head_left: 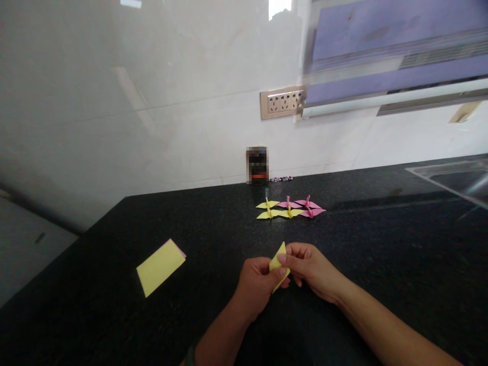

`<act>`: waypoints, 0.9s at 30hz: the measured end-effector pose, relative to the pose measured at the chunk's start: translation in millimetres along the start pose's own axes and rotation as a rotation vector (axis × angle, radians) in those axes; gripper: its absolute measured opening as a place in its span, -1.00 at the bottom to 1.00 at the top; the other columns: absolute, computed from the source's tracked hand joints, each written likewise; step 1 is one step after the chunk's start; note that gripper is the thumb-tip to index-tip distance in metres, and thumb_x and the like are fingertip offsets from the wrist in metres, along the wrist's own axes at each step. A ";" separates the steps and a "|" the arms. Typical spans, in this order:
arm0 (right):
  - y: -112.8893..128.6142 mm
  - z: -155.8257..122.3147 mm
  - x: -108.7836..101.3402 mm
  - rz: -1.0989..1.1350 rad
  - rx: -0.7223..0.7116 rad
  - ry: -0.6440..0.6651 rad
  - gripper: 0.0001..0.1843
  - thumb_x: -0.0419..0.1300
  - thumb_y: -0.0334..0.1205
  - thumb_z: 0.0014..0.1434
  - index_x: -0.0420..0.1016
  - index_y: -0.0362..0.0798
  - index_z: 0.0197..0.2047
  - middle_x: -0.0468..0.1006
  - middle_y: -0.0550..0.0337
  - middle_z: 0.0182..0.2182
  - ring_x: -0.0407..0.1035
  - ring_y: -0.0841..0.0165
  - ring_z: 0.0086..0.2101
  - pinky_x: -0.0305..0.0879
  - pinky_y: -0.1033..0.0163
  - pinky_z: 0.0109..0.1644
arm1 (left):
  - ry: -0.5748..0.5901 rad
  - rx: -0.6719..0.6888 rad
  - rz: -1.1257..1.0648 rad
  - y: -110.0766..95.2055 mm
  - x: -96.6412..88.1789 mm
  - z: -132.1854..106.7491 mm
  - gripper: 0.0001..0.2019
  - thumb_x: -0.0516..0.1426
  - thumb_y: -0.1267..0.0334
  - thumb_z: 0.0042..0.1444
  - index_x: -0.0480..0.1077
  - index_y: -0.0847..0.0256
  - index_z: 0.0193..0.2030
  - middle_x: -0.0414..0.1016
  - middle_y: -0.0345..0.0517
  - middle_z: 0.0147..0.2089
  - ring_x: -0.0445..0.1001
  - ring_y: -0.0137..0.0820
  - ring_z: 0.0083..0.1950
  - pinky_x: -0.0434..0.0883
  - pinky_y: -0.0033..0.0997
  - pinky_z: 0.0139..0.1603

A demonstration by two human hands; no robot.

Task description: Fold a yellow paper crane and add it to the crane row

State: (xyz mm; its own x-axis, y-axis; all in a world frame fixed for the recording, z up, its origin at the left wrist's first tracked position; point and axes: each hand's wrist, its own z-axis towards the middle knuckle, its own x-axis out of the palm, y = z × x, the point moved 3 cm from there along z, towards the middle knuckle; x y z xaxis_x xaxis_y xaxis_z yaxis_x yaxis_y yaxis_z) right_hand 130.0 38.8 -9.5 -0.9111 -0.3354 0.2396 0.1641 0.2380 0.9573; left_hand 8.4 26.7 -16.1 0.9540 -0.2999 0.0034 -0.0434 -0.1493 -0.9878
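A piece of folded yellow paper is held between both hands above the dark countertop. My left hand pinches its lower part, thumb on top. From the other side, my right hand grips the upper right edge between thumb and fingers. The fingers behind the paper are partly hidden. Beyond the hands stand several folded paper cranes in two rows, among them a yellow crane and a pink crane. Off to the left lies a stack of yellow paper with a pink sheet showing beneath.
The black countertop runs back to a pale tiled wall. Against the wall stands a small blurred-out dark object, with a thin patterned item beside it. A sink edge is at the far right. A socket panel is on the wall.
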 end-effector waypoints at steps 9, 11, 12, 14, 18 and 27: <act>0.6 1.4 -10.7 -0.145 -0.073 -0.142 -0.69 0.19 -0.04 -0.08 0.27 -0.09 -0.61 0.19 0.39 -0.71 -0.02 0.59 -0.72 -0.12 0.42 -0.69 | -0.171 0.091 -0.035 -9.3 -9.0 1.9 -0.83 0.16 0.20 -0.09 0.43 0.30 -0.50 0.44 -0.15 -0.53 0.34 -0.45 -0.48 0.26 -0.50 -0.44; 0.2 1.6 -9.0 -0.146 -0.063 -0.137 -0.68 0.18 -0.02 -0.07 0.27 -0.09 -0.60 0.19 0.39 -0.70 -0.01 0.59 -0.71 -0.10 0.42 -0.69 | -0.185 0.097 -0.002 -8.2 -11.5 2.0 -0.83 0.16 0.21 -0.09 0.42 0.29 -0.52 0.43 -0.15 -0.54 0.33 -0.46 -0.50 0.25 -0.50 -0.46; 0.2 1.7 -8.0 -0.135 -0.061 -0.134 -0.68 0.18 -0.02 -0.07 0.27 -0.09 -0.60 0.20 0.38 -0.69 0.00 0.58 -0.71 -0.09 0.43 -0.69 | -0.188 0.098 0.005 -7.6 -12.3 2.2 -0.83 0.16 0.21 -0.09 0.42 0.29 -0.52 0.43 -0.15 -0.54 0.32 -0.46 -0.50 0.25 -0.51 -0.46; 0.4 1.8 -6.7 -0.104 -0.064 -0.130 -0.70 0.18 -0.03 -0.06 0.27 -0.10 -0.58 0.21 0.37 -0.68 0.01 0.58 -0.69 -0.07 0.43 -0.68 | -0.179 0.085 -0.002 -6.8 -12.3 2.6 -0.84 0.16 0.22 -0.09 0.42 0.29 -0.52 0.42 -0.17 -0.55 0.32 -0.47 -0.50 0.24 -0.51 -0.46; 0.2 1.5 -9.3 -0.092 -0.073 -0.163 -0.72 0.19 -0.08 -0.07 0.26 -0.10 -0.58 0.22 0.39 -0.69 -0.01 0.60 -0.72 -0.12 0.44 -0.70 | -0.068 -0.027 -0.120 -4.2 -5.9 2.9 -0.87 0.20 0.25 -0.15 0.42 0.29 -0.49 0.42 -0.19 -0.55 0.33 -0.48 -0.50 0.24 -0.51 -0.45; 3.0 1.3 -6.6 -0.275 -0.110 -0.140 -0.63 0.06 0.04 0.03 0.31 -0.10 -0.57 0.20 0.35 -0.68 0.05 0.56 -0.67 -0.02 0.43 -0.65 | -0.104 -0.077 -0.313 -3.9 -4.7 2.2 -0.84 0.23 0.24 -0.19 0.43 0.33 -0.53 0.41 -0.17 -0.54 0.33 -0.47 -0.49 0.27 -0.46 -0.41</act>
State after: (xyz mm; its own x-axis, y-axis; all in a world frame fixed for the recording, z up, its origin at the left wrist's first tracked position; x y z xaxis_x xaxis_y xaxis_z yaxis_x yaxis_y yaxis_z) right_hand 136.0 42.9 -8.5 -0.9688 -0.2431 -0.0477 -0.0626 0.0537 0.9966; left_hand 4.7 30.7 -12.6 0.9495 -0.1309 0.2851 0.2381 -0.2907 -0.9267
